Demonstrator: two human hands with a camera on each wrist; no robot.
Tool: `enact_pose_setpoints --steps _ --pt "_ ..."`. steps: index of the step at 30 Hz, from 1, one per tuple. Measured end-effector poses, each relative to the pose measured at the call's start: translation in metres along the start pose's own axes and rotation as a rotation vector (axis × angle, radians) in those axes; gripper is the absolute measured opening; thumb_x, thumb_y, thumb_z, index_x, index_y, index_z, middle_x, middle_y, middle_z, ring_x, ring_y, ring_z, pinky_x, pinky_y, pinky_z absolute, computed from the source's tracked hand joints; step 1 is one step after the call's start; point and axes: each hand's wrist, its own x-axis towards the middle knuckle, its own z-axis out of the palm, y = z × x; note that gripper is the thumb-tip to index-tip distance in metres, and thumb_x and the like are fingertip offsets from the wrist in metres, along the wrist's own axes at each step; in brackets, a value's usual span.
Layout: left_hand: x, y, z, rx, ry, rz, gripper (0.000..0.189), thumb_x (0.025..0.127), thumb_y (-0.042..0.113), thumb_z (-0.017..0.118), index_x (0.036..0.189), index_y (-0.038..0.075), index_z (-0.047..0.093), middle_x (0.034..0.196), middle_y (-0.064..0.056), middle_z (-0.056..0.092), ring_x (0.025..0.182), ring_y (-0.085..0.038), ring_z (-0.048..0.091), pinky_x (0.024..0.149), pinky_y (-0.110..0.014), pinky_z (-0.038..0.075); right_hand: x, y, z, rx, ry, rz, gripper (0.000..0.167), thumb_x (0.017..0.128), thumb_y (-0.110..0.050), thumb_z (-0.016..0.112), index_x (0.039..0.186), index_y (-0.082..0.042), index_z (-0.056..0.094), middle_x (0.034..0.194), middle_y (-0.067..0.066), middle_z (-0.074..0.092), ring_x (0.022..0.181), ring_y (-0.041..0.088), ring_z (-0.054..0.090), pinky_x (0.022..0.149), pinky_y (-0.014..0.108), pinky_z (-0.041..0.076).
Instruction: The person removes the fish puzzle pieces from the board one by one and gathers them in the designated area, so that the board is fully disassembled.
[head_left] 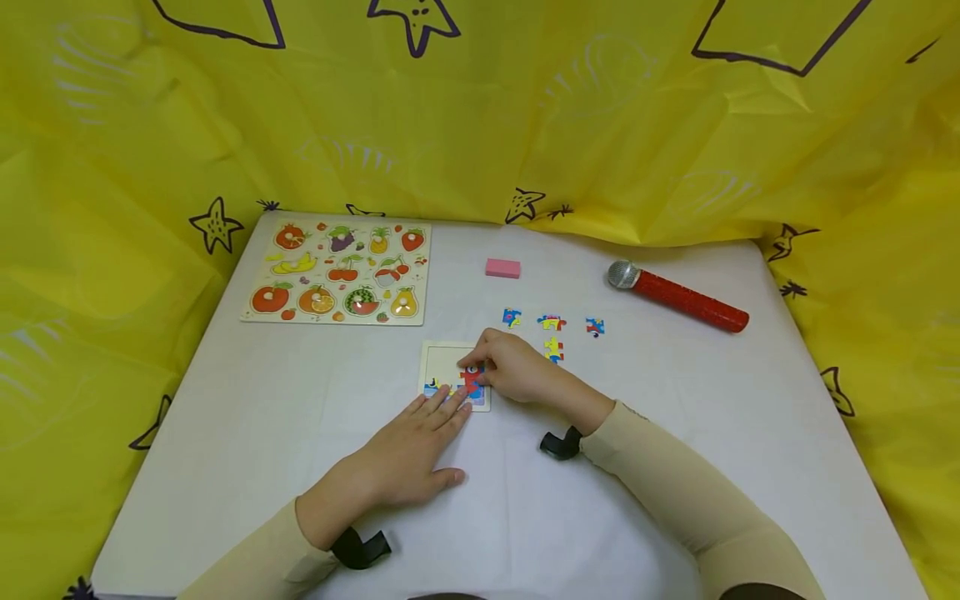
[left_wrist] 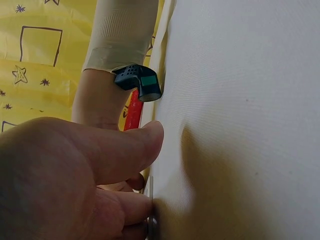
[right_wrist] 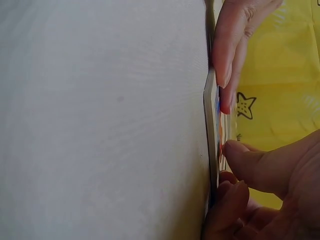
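A small jigsaw tray (head_left: 442,360) lies on the white table, pieces fitted along its lower side and its upper left bare. My left hand (head_left: 408,454) rests fingertips on the tray's lower part, fingers stretched out and thumb spread to the side. From the right, my right hand (head_left: 517,367) reaches over the tray with curled fingers. Its thumb and index finger pinch a red puzzle piece (head_left: 472,375) in the right part of the tray. Viewed edge-on from the right wrist, the thumb (right_wrist: 240,155) is right at the piece's surface; other fingers bend at the tray's edge.
Loose puzzle pieces (head_left: 553,322) lie just right of the tray. Behind them are a pink block (head_left: 502,268) and a red microphone (head_left: 678,298). A fruit peg puzzle (head_left: 337,271) occupies the back left. Yellow cloth (head_left: 480,125) hangs around the table.
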Motion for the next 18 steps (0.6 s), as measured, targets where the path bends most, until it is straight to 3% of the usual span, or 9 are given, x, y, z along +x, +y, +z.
enact_pose_setpoints --steps 15,18 --pt "-0.0004 -0.0002 -0.0001 -0.003 0.004 0.006 0.087 0.104 0.050 0.065 0.170 0.007 0.029 0.183 -0.006 0.013 0.171 -0.033 0.010 0.137 -0.056 0.016 0.0017 -0.0022 -0.0022 0.014 0.000 -0.005 0.011 0.098 -0.009 0.079 0.100 -0.018 0.083 0.107 -0.002 0.069 0.097 0.012 0.062 0.088 0.029 0.051" --pt "-0.0001 0.0001 0.0010 0.003 0.006 0.007 0.087 0.104 0.051 0.065 0.170 0.007 0.029 0.183 -0.007 0.013 0.171 -0.033 0.010 0.137 -0.056 0.016 0.0005 -0.0016 -0.0013 0.009 0.016 0.005 0.013 0.097 -0.006 0.077 0.103 -0.016 0.082 0.109 -0.001 0.071 0.097 0.014 0.063 0.089 0.031 0.052"
